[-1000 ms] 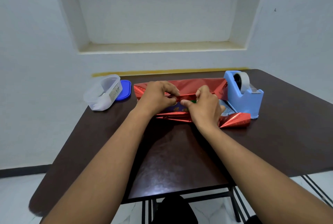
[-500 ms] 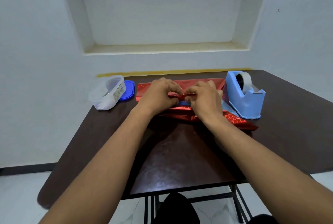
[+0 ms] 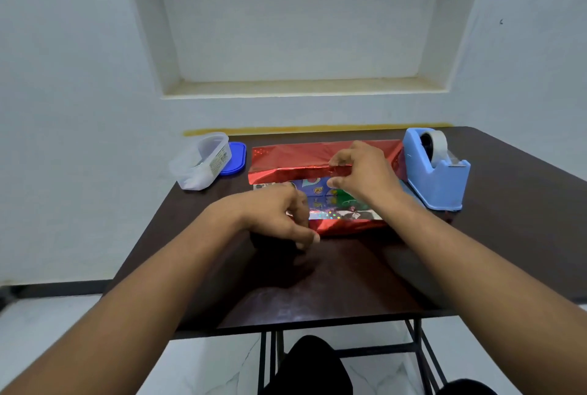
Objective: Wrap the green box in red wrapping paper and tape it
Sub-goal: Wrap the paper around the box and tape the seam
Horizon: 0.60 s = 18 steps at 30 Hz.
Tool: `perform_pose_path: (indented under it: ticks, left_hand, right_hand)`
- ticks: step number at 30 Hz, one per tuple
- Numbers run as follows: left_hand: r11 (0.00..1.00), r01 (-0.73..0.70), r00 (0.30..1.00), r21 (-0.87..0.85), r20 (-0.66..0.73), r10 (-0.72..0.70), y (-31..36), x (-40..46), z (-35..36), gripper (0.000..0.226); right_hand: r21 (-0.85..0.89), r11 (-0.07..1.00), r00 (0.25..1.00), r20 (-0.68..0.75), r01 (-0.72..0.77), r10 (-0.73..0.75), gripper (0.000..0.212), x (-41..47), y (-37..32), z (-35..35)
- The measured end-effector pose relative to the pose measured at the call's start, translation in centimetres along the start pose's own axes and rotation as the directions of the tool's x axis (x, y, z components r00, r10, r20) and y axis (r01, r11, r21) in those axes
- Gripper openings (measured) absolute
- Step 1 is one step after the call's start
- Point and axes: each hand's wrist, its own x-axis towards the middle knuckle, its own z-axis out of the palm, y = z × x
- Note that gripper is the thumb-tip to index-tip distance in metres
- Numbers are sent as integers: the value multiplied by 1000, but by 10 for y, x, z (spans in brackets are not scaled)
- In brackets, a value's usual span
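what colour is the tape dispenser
Light blue, clearest in the head view: tape dispenser.

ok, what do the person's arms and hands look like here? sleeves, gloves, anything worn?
Both forearms are bare as far as the head view shows: no sleeves in frame. The left hand and right hand wear no gloves; no rings, watch or bands are visible on the fingers or wrists. Nails look short and unpainted, though detail is soft.

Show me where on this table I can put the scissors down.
Bare table runs between the wrapping paper and the near edge, under the forearms. More lies right of the tape dispenser, and some left of the paper, in front of the tub. The back strip is crowded: tub, blue lid, paper, box, dispenser, both hands.
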Motion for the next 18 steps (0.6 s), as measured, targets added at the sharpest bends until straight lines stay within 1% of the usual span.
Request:
perform_pose_path:
  ticks: [1,3,4,5,6,7,8,9,10,11,12,13,14,15,16,18]
  left_hand:
    - [997,-23,1000,-68,-18,22,2,-2,2,26]
    - [976,-43,993,-213,-120,17,6,-4,4,23]
    - [956,-37,985,-290,-172,-14,9,-4,4,21]
    - [928,-14,981,-372,-185,-60,12,-4,4,20]
    - [894,26,983,-447,-149,-103,12,-4,4,21]
    - [862,77,987,-501,-82,-136,13,-5,3,24]
    - [850,106,989,-516,-36,-145,13,-6,0,27]
    - [854,97,988,-511,-53,-145,11,-5,0,28]
    - [867,43,978,-496,-155,-137,8,-3,0,25]
    - [890,-31,935,-456,-328,-135,4,0,1,20]
    - [923,-94,839,-373,-529,-128,-3,5,2,13]
    - [961,-112,716,-253,-691,-99,-10,10,3,8]
    - [991,-63,623,-119,-780,-54,-15,16,3,9]
    - [1000,13,586,-8,-810,-14,-20,23,4,15]
    - [996,70,598,52,-801,-1,-25,28,4,21]
    - [989,126,641,76,-767,-22,-33,37,4,23]
  right_hand:
    - [-4,1000,1000,1,4,-4,38,-1,0,1]
    - [-13,1000,1000,-14,13,-13,37,-3,0,2]
    - [-19,1000,1000,-25,17,-17,37,-4,0,3]
    - [-24,1000,999,-31,17,-18,36,-4,1,3]
    - [-28,999,999,-34,18,-19,35,-5,1,4]
    - [-34,999,999,-34,20,-21,34,-5,1,5]
    - [-40,999,999,-34,23,-24,33,-5,1,5]
    - [-42,999,999,-38,27,-29,33,-5,1,6]
    - [-38,999,998,-49,32,-34,33,-5,1,7]
    - [-28,999,998,-60,35,-37,32,-6,2,9]
    - [-18,999,997,-72,36,-37,32,-7,2,10]
    - [-11,999,996,-79,34,-35,33,-9,3,11]
    - [-8,999,996,-82,32,-33,34,-10,3,12]
    - [-8,999,996,-81,34,-34,35,-12,2,12]
    - [-9,999,997,-74,36,-37,37,-12,2,12]
    - [-26,999,999,-39,34,-35,41,-14,3,9]
